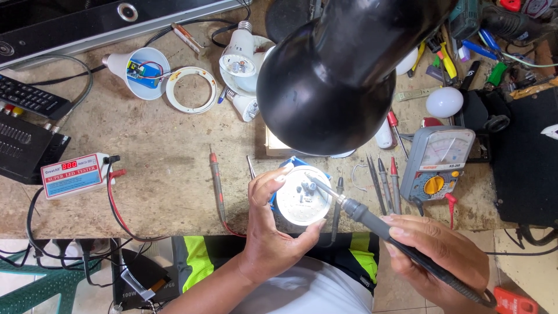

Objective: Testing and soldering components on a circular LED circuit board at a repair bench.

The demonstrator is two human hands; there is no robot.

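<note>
My left hand [268, 229] grips a round white bulb circuit board [302, 203] with small components at its centre, held above the bench's front edge. My right hand [439, 253] holds a black-handled soldering iron [372, 221]; its metal tip touches the components on the board. A blue part shows behind the board. A black desk lamp shade [328, 87] hangs over the work and hides part of the bench behind it.
On the stone bench lie opened white bulb housings [142, 71], a white ring [190, 88], a white bulb dome [444, 102], an analogue multimeter [437, 164], a small white tester box [75, 174] with red and black leads, probes, screwdrivers [386, 183] and black devices [26, 145] at left.
</note>
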